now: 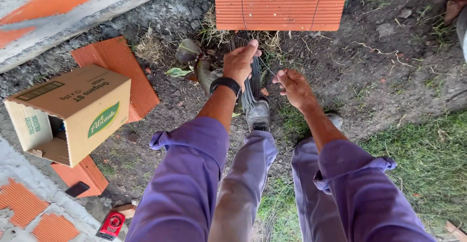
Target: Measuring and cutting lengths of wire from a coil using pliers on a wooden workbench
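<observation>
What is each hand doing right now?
Left hand: closed around a bundle of thin dark wires.
Right hand: fingers pinched on a single wire strand.

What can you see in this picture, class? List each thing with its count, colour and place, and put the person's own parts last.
ribbed brick block: one, orange, top centre on the soil
wire bundle: one, dark grey, under the hands
single wire: one, thin, dark, between the two hands
cardboard box: one, tan, open at the side, left
flat ribbed tile: one, orange, under and behind the box
tape measure: one, red, bottom left
grass: green patch, right
wristwatch: one, black, on the left wrist
left hand: grip closed on the wire bundle
right hand: pinching the single wire
legs: two, purple trousers, bottom centre
</observation>
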